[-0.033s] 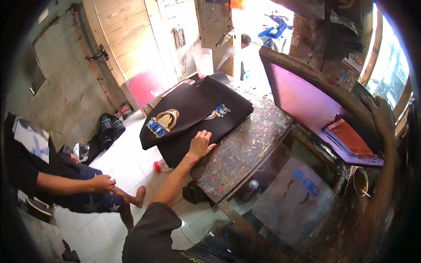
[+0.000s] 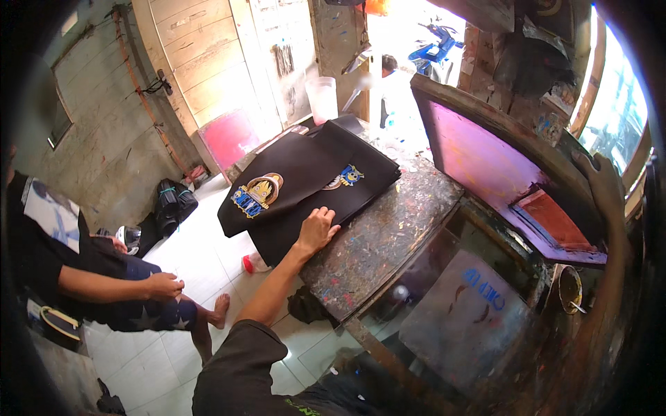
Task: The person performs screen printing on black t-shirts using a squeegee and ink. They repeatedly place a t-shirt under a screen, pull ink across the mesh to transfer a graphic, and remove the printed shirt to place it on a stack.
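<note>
Black fabric sheets point(image 2: 312, 149) printed with small cartoon designs lie in a stack on the paint-stained table point(image 2: 388, 232), overhanging its left side. My left hand point(image 2: 319, 230) is closed at the stack's near edge, fingers curled on the cloth. On the right, a screen-printing frame point(image 2: 479, 142) stands tilted up, with a pink-purple mesh and a reddish-brown patch low on it. My right hand point(image 2: 601, 182) grips the frame's outer edge at the far right; shadow hides part of that hand.
To my left stands another person point(image 2: 132, 284) in star-patterned shorts. A grey panel with blue marks point(image 2: 465, 319) sits below the table's right side, near an open paint tub point(image 2: 570, 288). At the table's far end is a translucent bucket point(image 2: 321, 99). Outside, a blue motorbike point(image 2: 435, 52) is visible.
The overhanging left corner of the black fabric has shifted slightly left. The other person's upper body has moved a little. Both my hands have stayed in place.
</note>
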### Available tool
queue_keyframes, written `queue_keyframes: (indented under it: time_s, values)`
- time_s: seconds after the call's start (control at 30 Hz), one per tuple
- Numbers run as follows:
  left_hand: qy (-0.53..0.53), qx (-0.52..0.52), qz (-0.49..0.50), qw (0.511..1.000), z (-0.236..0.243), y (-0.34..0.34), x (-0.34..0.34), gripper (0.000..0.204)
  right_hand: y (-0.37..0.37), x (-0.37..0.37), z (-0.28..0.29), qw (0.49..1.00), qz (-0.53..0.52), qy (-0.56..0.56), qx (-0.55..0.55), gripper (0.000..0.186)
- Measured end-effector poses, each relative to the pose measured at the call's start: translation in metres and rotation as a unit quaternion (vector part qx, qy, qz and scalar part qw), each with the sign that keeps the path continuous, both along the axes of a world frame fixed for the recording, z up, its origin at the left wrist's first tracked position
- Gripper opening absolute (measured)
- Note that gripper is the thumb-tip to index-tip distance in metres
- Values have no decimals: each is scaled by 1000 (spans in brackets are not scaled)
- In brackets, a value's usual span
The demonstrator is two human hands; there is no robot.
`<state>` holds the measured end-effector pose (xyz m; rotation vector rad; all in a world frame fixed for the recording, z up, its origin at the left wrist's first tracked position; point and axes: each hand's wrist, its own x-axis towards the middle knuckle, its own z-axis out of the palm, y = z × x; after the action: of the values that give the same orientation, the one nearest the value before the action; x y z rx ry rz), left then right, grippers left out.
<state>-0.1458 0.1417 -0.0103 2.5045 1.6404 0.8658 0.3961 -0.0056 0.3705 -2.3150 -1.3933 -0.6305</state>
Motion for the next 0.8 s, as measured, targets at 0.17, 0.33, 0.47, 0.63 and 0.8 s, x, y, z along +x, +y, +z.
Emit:
queue_keyframes:
  time_s: [0.17,0.33,0.47,0.63,0.8]
  values:
    - [-166,-135,20,977,8,21,-22,26,5,-11,9,999,2,39,-35,83]
    - [-258,-218,28,941,0,36,-28,25,7,12,2,1000,18,22,-8,85]
    - [-398,-269,41,876,-19,49,-64,28,15,12,-3,998,46,34,11,87]
    - [-6,0,-15,1000,4,16,-12,32,8,3,2,999,17,31,1,89]
    - [-44,-43,-2,998,3,29,-8,23,3,-6,4,999,27,39,5,88]
